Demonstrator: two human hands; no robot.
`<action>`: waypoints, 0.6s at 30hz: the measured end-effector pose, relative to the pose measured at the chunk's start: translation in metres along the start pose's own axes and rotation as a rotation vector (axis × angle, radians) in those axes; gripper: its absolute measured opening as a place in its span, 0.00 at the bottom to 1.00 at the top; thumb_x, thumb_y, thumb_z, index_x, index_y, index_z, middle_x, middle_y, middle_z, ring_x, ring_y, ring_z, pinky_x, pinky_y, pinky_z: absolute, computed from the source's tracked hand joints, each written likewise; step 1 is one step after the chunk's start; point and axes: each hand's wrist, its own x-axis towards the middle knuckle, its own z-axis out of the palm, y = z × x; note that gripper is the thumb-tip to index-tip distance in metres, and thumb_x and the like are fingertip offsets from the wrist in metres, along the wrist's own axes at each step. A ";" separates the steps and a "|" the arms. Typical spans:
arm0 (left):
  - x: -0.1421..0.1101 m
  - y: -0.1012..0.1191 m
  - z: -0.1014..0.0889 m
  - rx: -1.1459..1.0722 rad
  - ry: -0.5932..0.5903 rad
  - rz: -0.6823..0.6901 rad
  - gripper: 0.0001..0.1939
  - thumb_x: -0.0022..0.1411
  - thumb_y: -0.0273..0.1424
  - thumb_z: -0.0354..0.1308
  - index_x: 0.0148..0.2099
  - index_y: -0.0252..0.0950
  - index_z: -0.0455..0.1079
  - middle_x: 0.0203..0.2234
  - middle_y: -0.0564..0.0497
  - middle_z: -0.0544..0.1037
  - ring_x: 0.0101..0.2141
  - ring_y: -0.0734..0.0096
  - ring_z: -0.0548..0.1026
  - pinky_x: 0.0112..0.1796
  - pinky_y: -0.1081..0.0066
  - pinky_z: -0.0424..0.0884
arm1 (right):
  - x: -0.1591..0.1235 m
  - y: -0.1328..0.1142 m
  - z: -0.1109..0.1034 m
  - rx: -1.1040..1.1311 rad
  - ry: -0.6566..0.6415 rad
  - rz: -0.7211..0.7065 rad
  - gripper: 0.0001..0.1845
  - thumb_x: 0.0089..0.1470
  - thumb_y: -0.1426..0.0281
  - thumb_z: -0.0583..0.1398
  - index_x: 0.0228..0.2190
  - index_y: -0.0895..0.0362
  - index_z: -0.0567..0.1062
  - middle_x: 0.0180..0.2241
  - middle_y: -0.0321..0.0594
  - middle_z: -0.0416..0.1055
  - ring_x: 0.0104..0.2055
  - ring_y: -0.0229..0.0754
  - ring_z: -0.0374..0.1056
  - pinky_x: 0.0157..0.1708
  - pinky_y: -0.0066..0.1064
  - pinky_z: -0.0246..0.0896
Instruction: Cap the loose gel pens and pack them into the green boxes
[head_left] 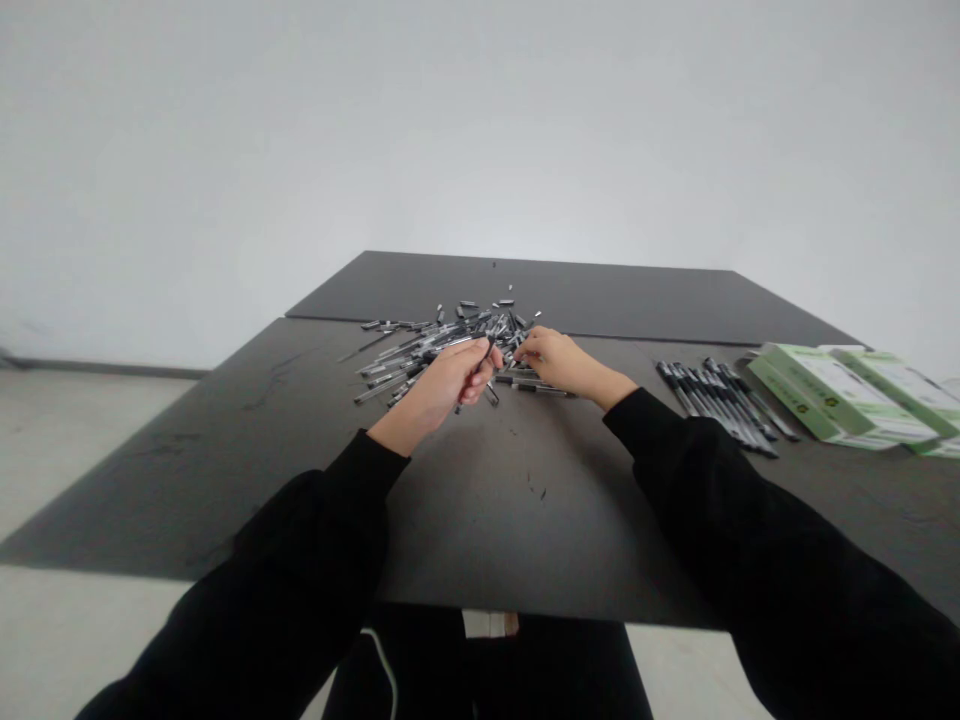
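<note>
A loose heap of pen parts (397, 362), with clear barrels, dark grips and small caps, spreads over the middle of the dark table. In front of the heap, my left hand (457, 377) is closed around a pen (488, 352) that slants upward between thumb and fingers. My right hand (553, 358) reaches into the right side of the heap. Its fingertips are pinched together among the small parts, and what they hold, if anything, cannot be made out. Just below that hand lie a few dark-gripped pens (529, 384).
To the right, several capped pens (716, 400) lie side by side in a row. Beyond them are green and white boxes (847, 395). Two dark tables (637, 300) meet at a seam behind the heap, with a pale wall (480, 130) behind.
</note>
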 end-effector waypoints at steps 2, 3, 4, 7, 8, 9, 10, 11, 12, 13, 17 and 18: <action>0.000 0.000 0.000 0.021 0.017 -0.013 0.17 0.72 0.41 0.50 0.35 0.35 0.67 0.17 0.61 0.57 0.14 0.82 0.54 0.17 0.79 0.49 | 0.014 0.001 0.003 -0.062 -0.066 0.018 0.17 0.58 0.78 0.55 0.40 0.59 0.84 0.42 0.48 0.75 0.44 0.46 0.69 0.45 0.35 0.60; 0.000 0.000 0.001 0.029 0.025 -0.020 0.17 0.72 0.40 0.50 0.35 0.35 0.67 0.17 0.61 0.57 0.14 0.82 0.54 0.17 0.79 0.49 | 0.018 0.002 0.004 -0.072 -0.089 0.027 0.16 0.58 0.77 0.56 0.40 0.59 0.84 0.42 0.49 0.76 0.43 0.46 0.70 0.45 0.34 0.60; 0.000 0.000 0.001 0.035 0.031 -0.024 0.17 0.73 0.40 0.49 0.34 0.35 0.67 0.17 0.61 0.57 0.14 0.82 0.54 0.17 0.79 0.49 | 0.021 0.003 0.004 -0.074 -0.108 0.033 0.15 0.57 0.77 0.57 0.39 0.59 0.84 0.42 0.49 0.77 0.43 0.45 0.70 0.44 0.34 0.60; 0.001 0.001 0.002 0.038 0.030 -0.023 0.16 0.73 0.38 0.48 0.34 0.35 0.67 0.17 0.61 0.57 0.14 0.82 0.54 0.17 0.79 0.49 | 0.025 0.006 0.004 -0.052 -0.159 0.022 0.14 0.56 0.78 0.58 0.38 0.59 0.84 0.41 0.48 0.79 0.41 0.44 0.71 0.42 0.32 0.60; 0.001 0.001 0.002 0.038 0.026 -0.020 0.16 0.73 0.38 0.48 0.34 0.35 0.67 0.17 0.60 0.58 0.14 0.82 0.53 0.16 0.79 0.49 | 0.025 0.007 0.005 -0.038 -0.168 0.012 0.14 0.56 0.78 0.58 0.37 0.60 0.84 0.41 0.47 0.79 0.41 0.43 0.71 0.42 0.31 0.60; 0.001 0.000 0.002 0.039 0.022 -0.016 0.16 0.73 0.37 0.47 0.34 0.35 0.67 0.17 0.60 0.58 0.14 0.82 0.53 0.16 0.79 0.49 | 0.025 0.008 0.006 -0.024 -0.175 0.001 0.14 0.55 0.79 0.59 0.37 0.60 0.84 0.41 0.47 0.79 0.40 0.43 0.71 0.42 0.31 0.61; 0.002 0.000 0.002 0.040 0.019 -0.012 0.16 0.73 0.37 0.47 0.34 0.35 0.67 0.17 0.60 0.58 0.14 0.82 0.53 0.16 0.79 0.49 | 0.025 0.009 0.006 -0.013 -0.176 -0.006 0.13 0.55 0.79 0.59 0.36 0.60 0.84 0.41 0.46 0.79 0.40 0.42 0.71 0.42 0.30 0.61; 0.002 -0.001 0.001 0.044 0.019 -0.008 0.16 0.73 0.38 0.47 0.34 0.36 0.67 0.17 0.61 0.58 0.14 0.82 0.53 0.16 0.79 0.49 | 0.025 0.009 0.007 -0.006 -0.174 -0.010 0.13 0.55 0.79 0.59 0.36 0.60 0.84 0.40 0.46 0.80 0.40 0.42 0.71 0.42 0.30 0.61; 0.002 -0.001 0.001 0.048 0.021 -0.004 0.17 0.73 0.38 0.47 0.34 0.36 0.67 0.17 0.61 0.57 0.14 0.82 0.53 0.16 0.79 0.49 | 0.025 0.009 0.007 -0.005 -0.174 -0.013 0.12 0.54 0.78 0.60 0.36 0.60 0.84 0.40 0.46 0.80 0.40 0.43 0.72 0.42 0.30 0.61; 0.002 -0.001 0.001 0.052 0.023 -0.003 0.17 0.73 0.39 0.47 0.34 0.36 0.67 0.17 0.61 0.57 0.14 0.82 0.53 0.16 0.79 0.49 | 0.025 0.009 0.008 -0.008 -0.176 -0.015 0.12 0.54 0.78 0.60 0.36 0.60 0.84 0.39 0.46 0.80 0.40 0.43 0.72 0.42 0.30 0.61; 0.001 0.002 0.002 0.066 0.032 -0.012 0.17 0.74 0.38 0.46 0.33 0.36 0.66 0.17 0.61 0.57 0.14 0.82 0.53 0.16 0.79 0.49 | 0.023 0.008 0.008 -0.007 -0.178 -0.008 0.15 0.56 0.80 0.57 0.38 0.61 0.83 0.40 0.48 0.81 0.40 0.44 0.73 0.42 0.31 0.62; 0.001 0.003 0.003 0.071 0.035 -0.013 0.18 0.74 0.37 0.45 0.33 0.35 0.66 0.17 0.61 0.57 0.14 0.82 0.53 0.16 0.79 0.49 | 0.023 0.009 0.008 -0.008 -0.169 -0.003 0.16 0.56 0.80 0.56 0.39 0.61 0.83 0.41 0.48 0.81 0.41 0.44 0.74 0.43 0.31 0.63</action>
